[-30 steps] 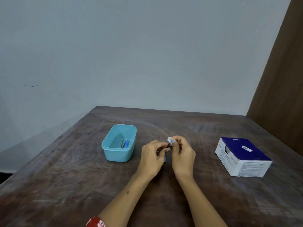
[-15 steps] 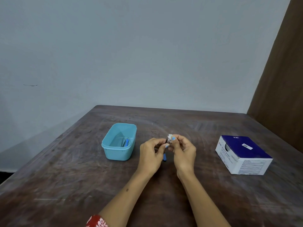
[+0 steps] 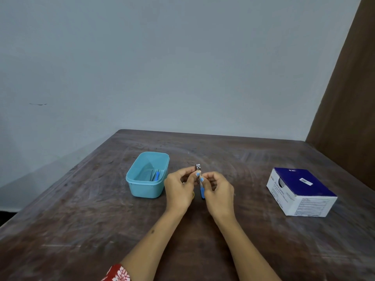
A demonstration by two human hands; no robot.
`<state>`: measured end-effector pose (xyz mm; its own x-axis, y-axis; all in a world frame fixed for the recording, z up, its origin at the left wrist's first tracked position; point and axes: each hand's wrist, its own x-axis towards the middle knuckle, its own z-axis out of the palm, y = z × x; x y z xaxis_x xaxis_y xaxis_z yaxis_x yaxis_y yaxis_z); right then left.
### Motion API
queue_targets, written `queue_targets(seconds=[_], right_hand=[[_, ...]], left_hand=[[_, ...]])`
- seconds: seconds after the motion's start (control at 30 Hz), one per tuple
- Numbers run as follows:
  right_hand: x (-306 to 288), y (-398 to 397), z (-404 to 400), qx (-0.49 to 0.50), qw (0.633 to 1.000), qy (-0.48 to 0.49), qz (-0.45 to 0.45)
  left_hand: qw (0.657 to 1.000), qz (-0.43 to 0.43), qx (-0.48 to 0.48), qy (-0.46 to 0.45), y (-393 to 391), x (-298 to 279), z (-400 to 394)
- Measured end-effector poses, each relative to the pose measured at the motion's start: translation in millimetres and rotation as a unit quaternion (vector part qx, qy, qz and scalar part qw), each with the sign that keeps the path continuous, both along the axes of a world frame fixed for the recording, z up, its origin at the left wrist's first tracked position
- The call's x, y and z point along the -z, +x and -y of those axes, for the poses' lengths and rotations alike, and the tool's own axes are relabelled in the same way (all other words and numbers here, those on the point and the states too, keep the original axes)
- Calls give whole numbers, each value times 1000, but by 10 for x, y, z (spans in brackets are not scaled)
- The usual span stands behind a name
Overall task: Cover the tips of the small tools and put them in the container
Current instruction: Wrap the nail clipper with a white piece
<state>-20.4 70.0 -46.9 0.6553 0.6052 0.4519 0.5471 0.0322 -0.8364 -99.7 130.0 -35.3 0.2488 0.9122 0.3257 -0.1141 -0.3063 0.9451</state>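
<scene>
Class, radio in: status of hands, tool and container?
Both hands gripping small tool, metal tip bare. Container left, holds items. Nothing in the way.

Bare forearms, blue-painted nails (image 3: 197,174), red-and-white patterned sleeve (image 3: 118,274)

The bench (image 3: 85,220) is dark wood, matt and worn, with pale scuffs and scratch marks across its top. The container (image 3: 147,188) is smooth turquoise plastic with a soft sheen. The nail clipper (image 3: 198,167) shows a shiny metal head above a blue plastic handle. The box (image 3: 300,191) is cardboard, glossy dark blue on top and white printed on its sides. The wall (image 3: 162,67) is matt painted plaster.
</scene>
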Motion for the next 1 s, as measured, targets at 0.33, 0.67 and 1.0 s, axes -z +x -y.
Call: queue_targets(seconds=[0.33,0.67,1.0], right_hand=[[-42,-52,35,11,999,20,37],[-11,-37,60,82,980,-19,181],[-154,-50,52,-44,981,106,-158]], left_hand=[[998,43,2,-49,-5,-44,-5],[996,48,-56,40,-143,-405,43],[994,23,53,-91,-430,-601,-136]])
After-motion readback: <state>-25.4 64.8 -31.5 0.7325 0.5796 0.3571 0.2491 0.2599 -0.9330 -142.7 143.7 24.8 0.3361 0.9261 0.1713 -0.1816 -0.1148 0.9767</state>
